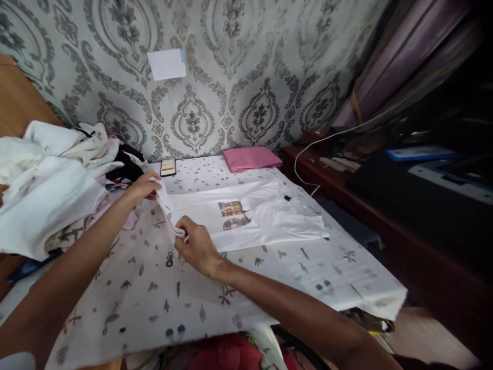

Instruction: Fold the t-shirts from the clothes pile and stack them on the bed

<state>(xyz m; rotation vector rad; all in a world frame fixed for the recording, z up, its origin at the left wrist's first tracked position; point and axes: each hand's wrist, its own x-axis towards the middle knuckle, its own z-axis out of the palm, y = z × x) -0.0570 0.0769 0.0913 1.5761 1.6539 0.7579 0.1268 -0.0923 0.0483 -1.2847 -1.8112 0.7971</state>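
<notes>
"Two hands are on it. What's left of the fingers?"

"A loose pile [50,174] of clothes, just beside the left hand [144,187]. Those fingers pinch the far corner of the garment [200,210], at its bunched edge. The phone [168,166] lies just beyond the fingertips."

"And the right hand [198,249]?"

"Curled round the near corner of that same edge, thumb and fingers closed on the gathered layers."

"How will it handle?"

"Light and limp, I'd judge, nothing fragile. It should droop between the grips if they drift together, so I'd keep both corners and hold the edge evenly taut. Pinch through every layer, or one may slip."

"What's right of the fingers?"

"The rest of the garment, flat on the table cover [215,303]: first the checked print [233,215], then rumpled fabric. I'd smooth that with a flat palm. The pink cloth [252,158] sits folded beyond it, well apart from both hands."
</notes>
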